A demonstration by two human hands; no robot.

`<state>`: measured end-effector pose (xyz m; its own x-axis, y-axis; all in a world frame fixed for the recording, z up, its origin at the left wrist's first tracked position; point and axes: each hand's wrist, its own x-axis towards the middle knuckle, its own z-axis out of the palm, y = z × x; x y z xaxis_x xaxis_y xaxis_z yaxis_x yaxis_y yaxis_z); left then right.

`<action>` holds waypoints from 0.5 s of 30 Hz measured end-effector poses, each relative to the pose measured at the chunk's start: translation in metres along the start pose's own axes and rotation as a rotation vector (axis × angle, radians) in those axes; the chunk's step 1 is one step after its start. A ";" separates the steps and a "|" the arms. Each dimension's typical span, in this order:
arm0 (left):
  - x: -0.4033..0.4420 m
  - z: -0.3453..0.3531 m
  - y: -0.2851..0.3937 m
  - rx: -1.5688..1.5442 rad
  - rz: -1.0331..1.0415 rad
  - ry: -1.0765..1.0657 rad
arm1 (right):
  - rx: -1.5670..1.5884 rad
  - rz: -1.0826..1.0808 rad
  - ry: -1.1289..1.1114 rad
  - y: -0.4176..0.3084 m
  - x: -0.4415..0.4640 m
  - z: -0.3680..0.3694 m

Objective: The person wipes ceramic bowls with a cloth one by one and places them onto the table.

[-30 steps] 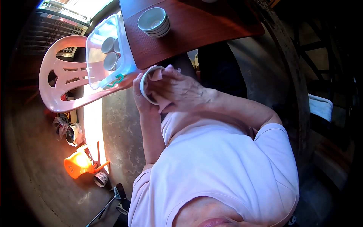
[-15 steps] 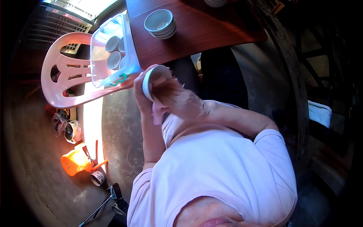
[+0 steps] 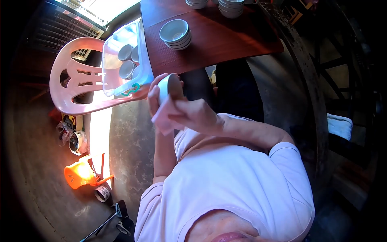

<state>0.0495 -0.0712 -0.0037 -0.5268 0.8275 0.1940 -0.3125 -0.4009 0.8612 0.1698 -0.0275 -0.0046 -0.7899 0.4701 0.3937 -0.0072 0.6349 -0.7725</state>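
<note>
My left hand (image 3: 153,98) is wrapped round a white bowl (image 3: 163,89), which is tilted on its side in front of my chest. My right hand (image 3: 199,115) grips a pale pink cloth (image 3: 164,117) against the bowl's rim. A stack of bowls (image 3: 174,31) stands on the red-brown table (image 3: 205,46) just ahead. More bowls (image 3: 127,69) lie in a clear plastic bin (image 3: 117,89) to the left of the table.
The bin rests on a pink plastic chair (image 3: 60,90). Further bowl stacks (image 3: 231,9) stand at the table's far side. On the floor at left are an orange stool (image 3: 78,174), a patterned container (image 3: 102,194) and plastic bags (image 3: 76,141). A white towel (image 3: 339,126) hangs at right.
The bowl has turned so that more of its outside shows. My right hand and the cloth have come out of the bowl to its lower rim. The view has shifted slightly, showing more table.
</note>
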 end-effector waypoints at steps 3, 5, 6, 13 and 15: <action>0.016 -0.016 0.014 -0.375 -0.446 0.040 | -0.263 -0.523 0.146 0.029 0.007 -0.003; 0.016 -0.017 0.008 -0.359 -0.451 0.084 | -0.241 -0.488 0.158 0.033 0.005 0.000; 0.017 -0.015 0.007 -0.350 -0.454 0.106 | -0.230 -0.469 0.166 0.032 0.005 0.000; -0.002 -0.019 -0.034 0.827 0.651 0.069 | 1.159 0.473 0.069 -0.007 0.020 -0.010; 0.000 -0.024 -0.029 0.336 0.412 -0.035 | 0.665 0.319 -0.034 -0.011 0.018 -0.020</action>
<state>0.0395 -0.0690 -0.0405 -0.5243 0.6425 0.5588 0.1883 -0.5525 0.8119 0.1681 -0.0136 0.0209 -0.8342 0.5436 0.0926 -0.1362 -0.0404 -0.9899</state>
